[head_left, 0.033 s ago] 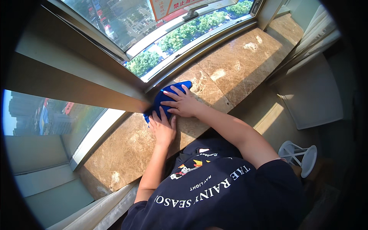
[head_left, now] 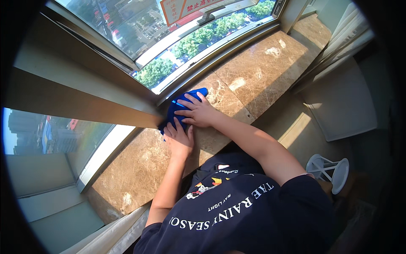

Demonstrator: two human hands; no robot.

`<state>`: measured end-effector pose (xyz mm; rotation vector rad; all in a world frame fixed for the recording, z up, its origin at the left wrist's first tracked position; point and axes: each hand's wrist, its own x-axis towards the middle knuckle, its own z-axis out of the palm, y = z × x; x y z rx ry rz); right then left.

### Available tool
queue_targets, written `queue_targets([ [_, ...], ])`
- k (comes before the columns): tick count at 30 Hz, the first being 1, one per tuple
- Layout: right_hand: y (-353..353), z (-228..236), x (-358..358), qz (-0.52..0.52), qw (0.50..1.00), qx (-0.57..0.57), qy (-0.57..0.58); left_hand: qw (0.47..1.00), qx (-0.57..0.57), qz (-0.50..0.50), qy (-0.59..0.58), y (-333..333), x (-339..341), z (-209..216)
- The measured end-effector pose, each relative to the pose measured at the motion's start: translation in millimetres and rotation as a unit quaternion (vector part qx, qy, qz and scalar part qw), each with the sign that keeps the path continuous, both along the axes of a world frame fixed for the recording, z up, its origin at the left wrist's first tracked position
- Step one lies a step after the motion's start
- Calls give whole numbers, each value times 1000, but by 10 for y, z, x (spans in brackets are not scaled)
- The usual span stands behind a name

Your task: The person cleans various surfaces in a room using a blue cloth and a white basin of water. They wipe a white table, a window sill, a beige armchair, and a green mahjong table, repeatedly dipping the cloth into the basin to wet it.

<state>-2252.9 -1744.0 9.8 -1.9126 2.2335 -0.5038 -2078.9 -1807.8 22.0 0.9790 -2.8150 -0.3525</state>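
A blue cloth [head_left: 170,111] lies bunched on the brown marble windowsill [head_left: 139,165], against the corner where the window post meets it. My right hand [head_left: 200,111] rests flat on top of the cloth, its fingers spread toward the left. Lower and to the left, my left hand [head_left: 179,139] lies on the cloth's near edge with its fingers stretched forward and its thumb apart. The two hands are close together. Part of the cloth is hidden under the fingers.
Beyond the sill stands a window with a metal frame [head_left: 190,72] and a handle [head_left: 207,17]. A wide post [head_left: 93,99] slants down to the corner. White curtains [head_left: 334,55] hang at the right, near a pale chair-like panel [head_left: 344,101] and a white round-ended stand [head_left: 327,171].
The view has shifted slightly. Both hands stay spread on the cloth in nearly the same place, and a bright streak on the cloth shows more clearly.
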Motion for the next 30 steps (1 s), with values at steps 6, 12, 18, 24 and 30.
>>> queue_targets([
  [6, 203, -3, -534, -87, 996, 12, -12, 991, -78, -55, 94, -137, -626, -295],
  [12, 727, -54, -1420, -140, 990, -6, 6, 992, -68, -93, 43, 97, -1537, -156],
  [18, 1369, -14, -2695, -167, 986, 4, 16, 992, -54, -114, -1, 717, -2898, 9],
  [24, 2100, 15, -4096, -220, 975, 17, 38, 983, -94, -157, -30, 1410, -4435, 75],
  [30, 2590, 56, -5073, -284, 957, 55, 28, 977, -67, -184, -83, 1912, -5605, 135],
])
